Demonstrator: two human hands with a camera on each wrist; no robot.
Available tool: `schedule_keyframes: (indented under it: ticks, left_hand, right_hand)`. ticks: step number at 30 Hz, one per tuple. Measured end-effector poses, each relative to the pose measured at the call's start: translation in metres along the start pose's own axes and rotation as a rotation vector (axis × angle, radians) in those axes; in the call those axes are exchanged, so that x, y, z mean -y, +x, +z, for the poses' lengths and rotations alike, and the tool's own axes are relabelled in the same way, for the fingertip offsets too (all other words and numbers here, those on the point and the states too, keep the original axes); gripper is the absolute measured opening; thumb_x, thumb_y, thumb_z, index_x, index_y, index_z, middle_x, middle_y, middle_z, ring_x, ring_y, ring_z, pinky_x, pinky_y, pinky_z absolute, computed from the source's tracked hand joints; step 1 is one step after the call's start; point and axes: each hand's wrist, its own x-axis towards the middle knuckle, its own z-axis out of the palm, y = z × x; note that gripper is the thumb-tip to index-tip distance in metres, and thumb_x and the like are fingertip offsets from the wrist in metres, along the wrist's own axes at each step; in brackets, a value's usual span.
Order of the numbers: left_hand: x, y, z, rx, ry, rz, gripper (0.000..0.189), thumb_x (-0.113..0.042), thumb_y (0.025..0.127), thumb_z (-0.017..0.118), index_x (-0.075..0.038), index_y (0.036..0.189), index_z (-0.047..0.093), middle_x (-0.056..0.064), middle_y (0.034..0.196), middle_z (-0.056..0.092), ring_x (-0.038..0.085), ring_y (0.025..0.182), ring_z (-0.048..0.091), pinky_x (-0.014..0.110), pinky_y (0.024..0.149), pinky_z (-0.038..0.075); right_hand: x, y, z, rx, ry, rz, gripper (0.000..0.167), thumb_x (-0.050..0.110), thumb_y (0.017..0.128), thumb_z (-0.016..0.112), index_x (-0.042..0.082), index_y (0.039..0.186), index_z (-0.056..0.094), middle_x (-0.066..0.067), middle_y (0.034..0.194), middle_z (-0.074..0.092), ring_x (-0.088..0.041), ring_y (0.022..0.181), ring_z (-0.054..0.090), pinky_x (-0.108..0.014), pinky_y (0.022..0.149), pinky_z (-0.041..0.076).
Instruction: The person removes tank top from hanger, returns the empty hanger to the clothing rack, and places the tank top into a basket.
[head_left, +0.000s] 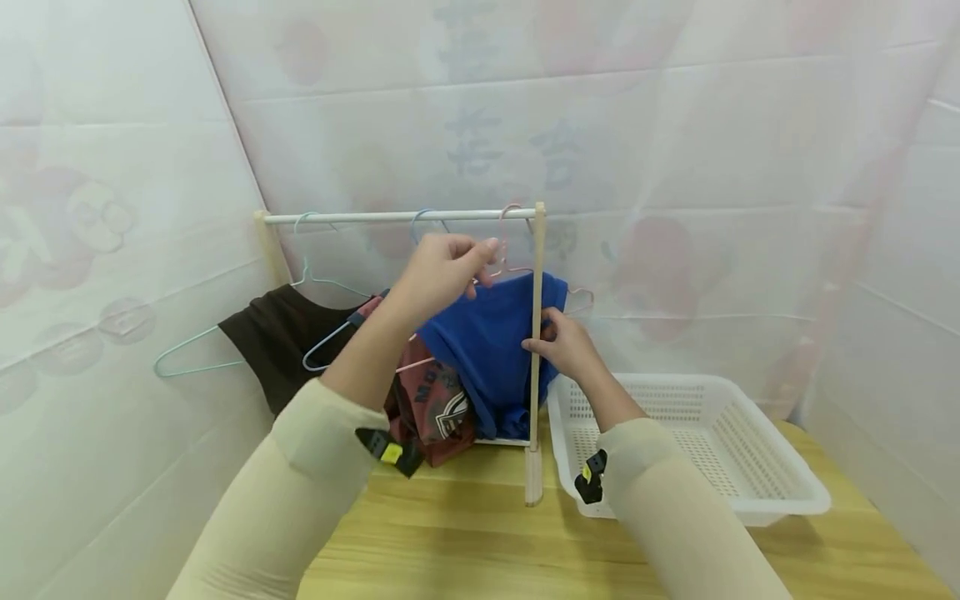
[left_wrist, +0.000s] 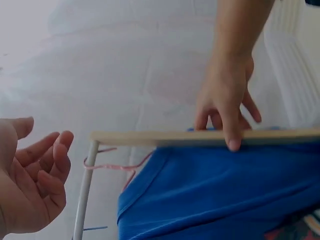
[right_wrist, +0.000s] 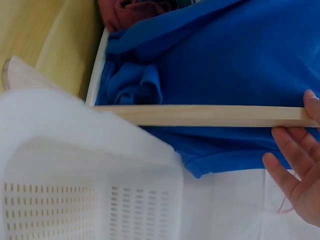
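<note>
My right hand [head_left: 567, 343] grips the upright wooden post [right_wrist: 215, 115] at the right end of a clothes rack, thumb on one side and fingers on the other. A blue garment [head_left: 487, 333] hangs beside and behind this post on a pink hanger [left_wrist: 112, 166], hooked over the white rail [head_left: 360, 217]. In the head view my left hand [head_left: 448, 267] appears in front of the pink hook. The left wrist view shows that hand [left_wrist: 35, 185] apart from the rail, its fingers loosely bent around nothing.
A dark brown garment [head_left: 292, 321] hangs on a teal hanger [head_left: 198, 368] at the left. Between it and the blue one is a reddish printed garment [head_left: 442, 412], near a light blue hanger [head_left: 318, 354]. A white perforated basket [head_left: 787, 504] stands right of the rack on the wooden table [head_left: 450, 533].
</note>
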Motion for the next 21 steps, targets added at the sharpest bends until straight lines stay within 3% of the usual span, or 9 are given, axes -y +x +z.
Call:
schedule_keyframes:
  ticks: [6,11,13,17,21]
  left_hand:
    - [-0.002,0.032,0.011,0.029,0.412,0.0,0.035,-0.043,0.1,0.053,-0.018,0.113,0.073,0.0,0.098,0.072,0.013,0.078,0.063,0.033,0.067,0.052]
    - [0.004,0.051,0.021,0.023,0.638,-0.058,0.029,-0.04,0.099,0.055,-0.018,0.102,0.073,-0.002,0.086,0.069,0.017,0.07,0.061,0.034,0.062,0.05]
    - [0.01,0.056,0.026,0.035,0.668,-0.098,0.029,-0.04,0.099,0.056,-0.015,0.104,0.071,0.001,0.088,0.068,0.018,0.075,0.06,0.036,0.068,0.051]
    - [0.025,0.06,0.033,0.065,0.6,-0.155,0.035,-0.039,0.099,0.057,-0.009,0.115,0.067,0.006,0.104,0.067,0.02,0.088,0.061,0.038,0.081,0.052]
    - [0.037,0.058,0.037,0.078,0.514,-0.157,0.028,-0.031,0.101,0.056,-0.009,0.111,0.07,0.006,0.101,0.069,0.021,0.086,0.062,0.035,0.075,0.052]
  right_hand:
    - [-0.001,-0.003,0.001,0.018,-0.005,0.017,0.052,0.035,0.091,0.071,0.015,0.133,0.049,-0.01,0.095,0.062,-0.025,0.081,0.062,-0.037,0.071,0.051]
    - [-0.001,-0.002,0.003,0.011,0.002,0.007,0.05,0.034,0.091,0.071,0.015,0.131,0.05,-0.011,0.094,0.062,-0.025,0.08,0.063,-0.037,0.071,0.051]
    - [0.0,-0.001,0.004,0.011,0.003,0.009,0.05,0.034,0.091,0.071,0.015,0.131,0.049,-0.011,0.095,0.062,-0.024,0.081,0.063,-0.037,0.071,0.051]
    - [0.001,0.001,0.009,0.021,-0.002,0.01,0.051,0.036,0.091,0.07,0.016,0.132,0.048,-0.01,0.096,0.063,-0.025,0.082,0.063,-0.037,0.072,0.051]
    - [0.002,0.002,0.014,0.028,0.004,0.014,0.051,0.036,0.091,0.07,0.017,0.132,0.048,-0.009,0.096,0.062,-0.024,0.082,0.063,-0.037,0.071,0.051]
